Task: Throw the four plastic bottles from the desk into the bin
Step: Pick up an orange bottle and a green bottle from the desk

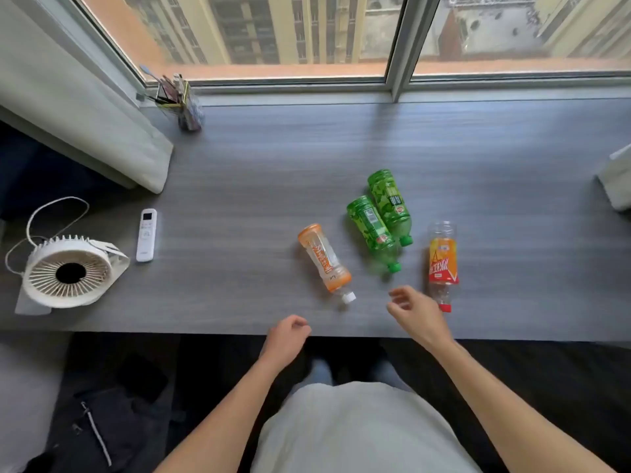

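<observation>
Several plastic bottles lie on their sides on the grey desk point(259, 186). An orange bottle point(324, 259) with a white cap is the leftmost. Two green bottles point(372, 230) point(391, 203) lie side by side in the middle, caps toward me. A clear bottle with a red and yellow label point(443, 264) lies at the right. My right hand point(415, 312) hovers over the desk's front part, fingers apart and empty, just left of that bottle's red cap. My left hand point(288, 334) hangs at the desk's front edge, fingers loosely curled, holding nothing. No bin is in view.
A white desk fan point(68, 271) with its cable stands at the front left, a white remote point(146, 235) beside it. A pen holder point(186, 104) sits at the back left by the window. A white object point(616, 180) juts in at the right edge.
</observation>
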The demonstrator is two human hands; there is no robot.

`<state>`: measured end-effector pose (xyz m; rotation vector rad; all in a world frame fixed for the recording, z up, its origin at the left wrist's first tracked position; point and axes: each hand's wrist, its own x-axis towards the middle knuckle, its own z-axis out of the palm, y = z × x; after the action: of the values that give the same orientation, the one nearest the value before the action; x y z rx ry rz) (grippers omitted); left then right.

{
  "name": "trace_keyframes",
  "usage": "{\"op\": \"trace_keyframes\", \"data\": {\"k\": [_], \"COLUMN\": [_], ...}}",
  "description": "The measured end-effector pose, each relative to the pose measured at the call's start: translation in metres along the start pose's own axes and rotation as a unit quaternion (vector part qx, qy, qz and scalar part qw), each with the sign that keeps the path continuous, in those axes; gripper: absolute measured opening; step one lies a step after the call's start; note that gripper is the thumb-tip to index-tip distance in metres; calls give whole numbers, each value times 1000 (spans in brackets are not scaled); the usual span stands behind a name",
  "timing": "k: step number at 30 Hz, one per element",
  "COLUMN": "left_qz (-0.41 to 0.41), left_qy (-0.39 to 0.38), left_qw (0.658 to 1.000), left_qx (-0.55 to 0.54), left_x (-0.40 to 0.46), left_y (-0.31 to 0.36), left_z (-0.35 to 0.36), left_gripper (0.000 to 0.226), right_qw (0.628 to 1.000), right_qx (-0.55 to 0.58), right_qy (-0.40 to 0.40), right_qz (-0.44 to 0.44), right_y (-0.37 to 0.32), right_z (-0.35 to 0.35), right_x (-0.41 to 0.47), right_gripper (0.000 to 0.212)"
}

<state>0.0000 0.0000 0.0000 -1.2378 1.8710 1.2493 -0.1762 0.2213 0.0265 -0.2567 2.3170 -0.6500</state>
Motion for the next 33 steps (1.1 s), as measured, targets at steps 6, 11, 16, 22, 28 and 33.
{"op": "trace_keyframes", "data": {"k": [6,11,16,22,28,33], "left_qz": [-18,-36,-57,-58,-30,-2], "left_qy": [77,126,199,229,186,121], "left_qw": [988,972,961,952,967,984], "left_qx": [-131,-195,-185,-193,-169,-131], "left_x": [41,78,95,106,86,44], "left_y": [82,117,129,124,99,64], "left_z": [-15,-7,11,26,21,19], "left_gripper": [64,90,89,63,52,43], "right_qw": [989,985,976,978,990,996], "right_qx": [-59,-111,-142,-147,-87,-55], "right_qy": [115,113,149,142,106,53], "right_qz": [-67,-68,-77,-43,-33,-35], "right_y": [-69,-89,-87,-73,-53,-10], "right_z": [-29,-15,14,43,30,-1], "right_x": [79,126,147,154,124,63], "right_gripper": [64,77,84,91,73,72]}}
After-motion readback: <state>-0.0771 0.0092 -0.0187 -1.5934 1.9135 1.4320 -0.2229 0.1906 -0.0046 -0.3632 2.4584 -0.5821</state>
